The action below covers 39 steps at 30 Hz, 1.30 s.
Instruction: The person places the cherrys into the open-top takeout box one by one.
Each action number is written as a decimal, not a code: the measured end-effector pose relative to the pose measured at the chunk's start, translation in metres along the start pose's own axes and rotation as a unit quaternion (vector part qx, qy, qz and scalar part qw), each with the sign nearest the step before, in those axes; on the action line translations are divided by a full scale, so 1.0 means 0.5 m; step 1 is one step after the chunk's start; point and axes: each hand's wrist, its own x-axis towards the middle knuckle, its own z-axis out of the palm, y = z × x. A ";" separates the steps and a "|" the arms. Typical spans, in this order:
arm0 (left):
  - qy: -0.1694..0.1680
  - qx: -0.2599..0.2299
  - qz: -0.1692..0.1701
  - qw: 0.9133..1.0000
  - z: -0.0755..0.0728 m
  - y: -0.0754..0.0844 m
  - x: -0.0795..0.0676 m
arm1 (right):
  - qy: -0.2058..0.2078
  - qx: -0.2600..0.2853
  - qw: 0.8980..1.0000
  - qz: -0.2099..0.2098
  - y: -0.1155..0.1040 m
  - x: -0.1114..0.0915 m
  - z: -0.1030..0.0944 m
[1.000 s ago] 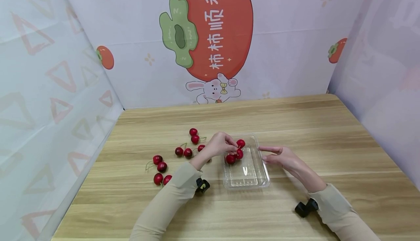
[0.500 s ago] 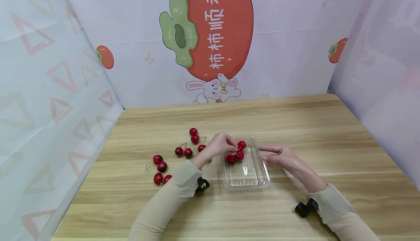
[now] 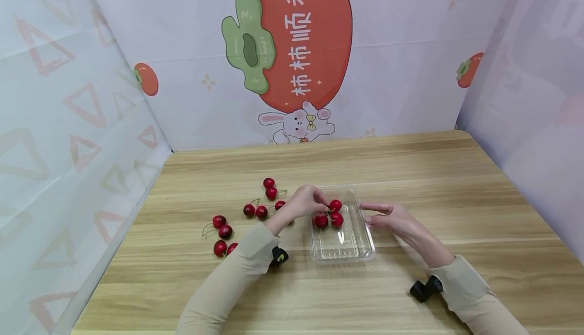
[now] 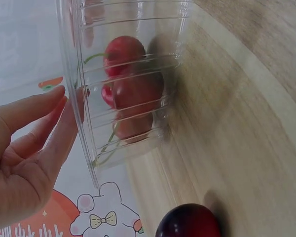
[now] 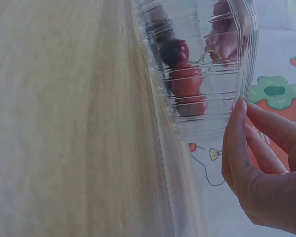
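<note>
A clear plastic container [image 3: 342, 246] stands on the table with three red cherries [image 3: 337, 220] at its left and middle inside. My left hand [image 3: 307, 202] reaches over its left rim, fingertips just beside the cherries. In the left wrist view, a cherry's green stem [image 4: 92, 56] curves toward the fingertips, and thumb and fingers stand a little apart. My right hand [image 3: 394, 219] is at the opposite side, with forefinger and thumb extended and their tips at the rim. The right wrist view shows this hand [image 5: 266, 168] beside the container wall.
Several loose cherries [image 3: 225, 232] lie on the wooden table [image 3: 410, 173] left of the container, some partly hidden by my left forearm. Black wrist devices [image 3: 425, 289] sit at both cuffs. A printed cloth [image 3: 401, 71] hangs behind the table.
Two cherries in the container have come down slightly toward me, and one has shifted right. My left fingertips have drawn slightly left. My right hand stays put.
</note>
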 end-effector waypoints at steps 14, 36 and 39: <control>-0.014 0.015 0.031 0.999 -0.041 -0.010 -0.029 | 0.000 0.003 1.000 0.005 -0.003 -0.002 0.000; 0.012 0.064 0.033 0.997 -0.113 -0.051 -0.017 | -0.002 -0.019 1.000 0.002 -0.002 0.000 -0.002; 0.015 0.069 0.027 0.997 -0.121 -0.056 -0.012 | -0.004 -0.024 1.000 0.002 -0.003 -0.001 -0.002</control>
